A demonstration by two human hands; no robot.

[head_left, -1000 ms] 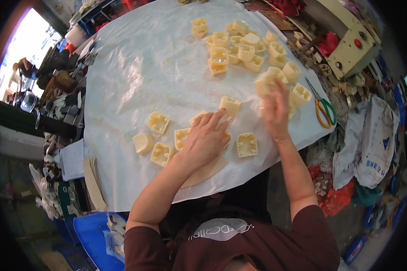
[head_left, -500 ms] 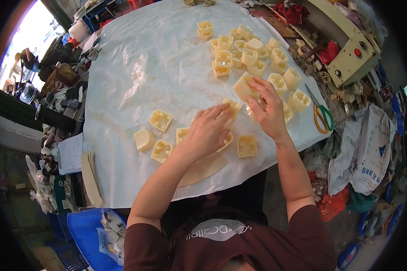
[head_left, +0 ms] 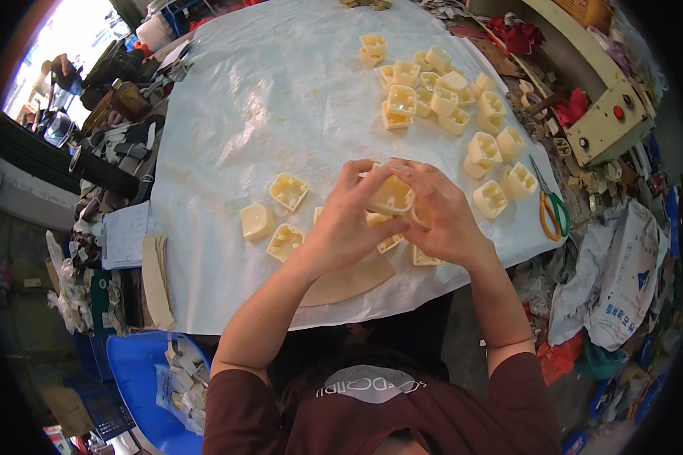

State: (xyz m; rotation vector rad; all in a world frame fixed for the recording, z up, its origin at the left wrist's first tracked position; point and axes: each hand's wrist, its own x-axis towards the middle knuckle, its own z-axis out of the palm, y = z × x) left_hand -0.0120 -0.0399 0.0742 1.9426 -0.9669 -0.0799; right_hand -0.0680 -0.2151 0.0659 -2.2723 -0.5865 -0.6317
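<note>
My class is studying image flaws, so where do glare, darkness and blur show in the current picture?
Head view: the bright opening at upper left is washed out; head view: the white sheet carries bright glare; head view: the corners fall to black; head view: the left hand and right hand look fairly sharp.

A sheet [head_left: 228,114] is spreading across the middle, with a cluster of parts [head_left: 444,101] sitting on its far right. Three other parts [head_left: 258,222] are resting on its near left. Between these groups, a part [head_left: 395,196] is staying cupped between the left hand [head_left: 353,216] and right hand [head_left: 451,216]. Scissors [head_left: 544,187] are lying by the sheet's right edge; a control box [head_left: 615,125] is standing farther right. A sack [head_left: 611,277] is lying near right, paper [head_left: 127,235] left, and a tub [head_left: 140,379] near left.
</note>
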